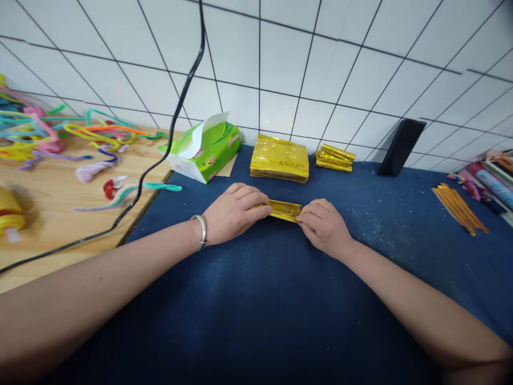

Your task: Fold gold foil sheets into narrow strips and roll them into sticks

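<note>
A narrow folded strip of gold foil paper (285, 209) lies between my two hands, close to the dark blue tabletop. My left hand (236, 213), with a silver bangle at the wrist, grips the strip's left end, and its fingers cover that end. At the right end, my right hand (324, 225) pinches the strip between thumb and fingers. Just beyond stands a stack of flat gold foil paper (279, 159). To its right sits a small pile of folded gold strips (334, 158).
A green tissue pack (214, 152) and a leaning black phone (402, 147) stand by the tiled wall. Orange-gold strips (460, 208) lie far right. Coloured pipe cleaners (108, 131) and a yellow bottle (10, 208) occupy the wooden table; a black cable (176, 115) crosses the left.
</note>
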The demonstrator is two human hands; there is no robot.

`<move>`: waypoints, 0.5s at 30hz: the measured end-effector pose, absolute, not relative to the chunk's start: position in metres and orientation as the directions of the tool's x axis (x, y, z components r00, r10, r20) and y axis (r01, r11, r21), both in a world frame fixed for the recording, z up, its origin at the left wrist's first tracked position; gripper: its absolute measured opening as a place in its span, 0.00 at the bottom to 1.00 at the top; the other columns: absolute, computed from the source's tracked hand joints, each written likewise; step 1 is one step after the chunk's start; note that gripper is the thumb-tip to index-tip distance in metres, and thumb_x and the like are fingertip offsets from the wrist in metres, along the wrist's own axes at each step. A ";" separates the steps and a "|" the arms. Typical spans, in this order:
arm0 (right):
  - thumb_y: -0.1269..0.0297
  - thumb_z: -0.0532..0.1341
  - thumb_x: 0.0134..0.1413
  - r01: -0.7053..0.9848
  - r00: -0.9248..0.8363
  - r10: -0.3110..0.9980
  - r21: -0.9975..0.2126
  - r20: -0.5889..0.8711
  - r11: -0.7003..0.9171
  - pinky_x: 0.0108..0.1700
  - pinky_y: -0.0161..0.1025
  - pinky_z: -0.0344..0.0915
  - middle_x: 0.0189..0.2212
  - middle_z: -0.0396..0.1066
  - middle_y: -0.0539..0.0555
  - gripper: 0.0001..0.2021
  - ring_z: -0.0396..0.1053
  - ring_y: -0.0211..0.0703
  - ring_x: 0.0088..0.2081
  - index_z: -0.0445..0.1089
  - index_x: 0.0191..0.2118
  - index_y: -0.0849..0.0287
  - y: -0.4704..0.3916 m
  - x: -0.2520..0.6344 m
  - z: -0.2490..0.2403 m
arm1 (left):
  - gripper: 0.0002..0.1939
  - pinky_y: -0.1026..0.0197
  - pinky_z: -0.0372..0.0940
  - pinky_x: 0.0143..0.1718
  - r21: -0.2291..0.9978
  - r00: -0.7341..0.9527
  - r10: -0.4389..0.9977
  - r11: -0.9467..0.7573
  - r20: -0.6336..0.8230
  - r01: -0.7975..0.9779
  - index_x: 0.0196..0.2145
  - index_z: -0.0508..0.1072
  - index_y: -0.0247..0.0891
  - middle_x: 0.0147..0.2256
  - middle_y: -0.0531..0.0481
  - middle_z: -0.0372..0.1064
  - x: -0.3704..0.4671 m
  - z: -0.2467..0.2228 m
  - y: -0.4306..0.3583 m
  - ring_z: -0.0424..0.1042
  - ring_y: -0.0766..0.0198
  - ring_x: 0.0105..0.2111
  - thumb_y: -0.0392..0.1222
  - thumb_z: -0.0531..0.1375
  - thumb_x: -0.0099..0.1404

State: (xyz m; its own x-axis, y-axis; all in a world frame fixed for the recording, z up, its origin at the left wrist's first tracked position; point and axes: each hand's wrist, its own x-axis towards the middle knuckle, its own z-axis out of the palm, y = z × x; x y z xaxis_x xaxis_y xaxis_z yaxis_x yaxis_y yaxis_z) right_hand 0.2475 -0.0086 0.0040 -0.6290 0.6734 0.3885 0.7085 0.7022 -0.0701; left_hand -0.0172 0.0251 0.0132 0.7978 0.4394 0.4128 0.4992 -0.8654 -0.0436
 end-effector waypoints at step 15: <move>0.65 0.52 0.59 0.675 -0.667 0.657 -0.087 0.352 0.732 0.43 0.45 0.60 0.36 0.68 0.56 0.10 0.61 0.45 0.41 0.70 0.40 0.58 -0.010 0.246 0.005 | 0.14 0.58 0.61 0.46 0.058 0.880 0.385 -0.921 0.276 0.385 0.43 0.71 0.38 0.38 0.47 0.71 -0.021 0.006 0.035 0.66 0.63 0.40 0.38 0.48 0.68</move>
